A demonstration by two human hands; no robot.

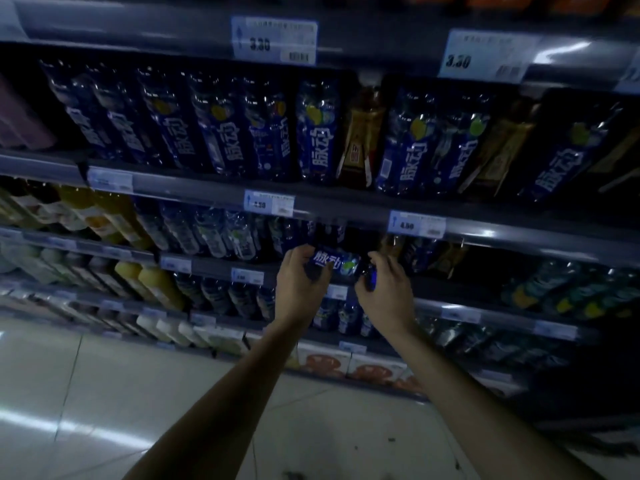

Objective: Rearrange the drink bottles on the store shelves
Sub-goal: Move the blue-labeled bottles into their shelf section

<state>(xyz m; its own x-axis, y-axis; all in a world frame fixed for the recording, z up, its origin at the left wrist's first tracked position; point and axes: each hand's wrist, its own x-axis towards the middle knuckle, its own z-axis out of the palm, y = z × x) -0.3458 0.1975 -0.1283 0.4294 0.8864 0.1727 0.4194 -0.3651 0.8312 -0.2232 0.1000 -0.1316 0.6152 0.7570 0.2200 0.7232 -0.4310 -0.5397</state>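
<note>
Both hands [344, 284] grip blue bottle [334, 263] sideways before shelf edge [346, 206].

One head-worn wide-angle view looks forward and down at the store shelves [346, 202] from close range — tiers of bottles bend across the upper frame, the pale floor [104, 393] fills the lower left, and both forearms reach in from below.

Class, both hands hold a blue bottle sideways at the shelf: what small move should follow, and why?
Probably turn the blue bottle upright. It lies sideways between the left hand and right hand, while shelved bottles stand cap-up.
</note>
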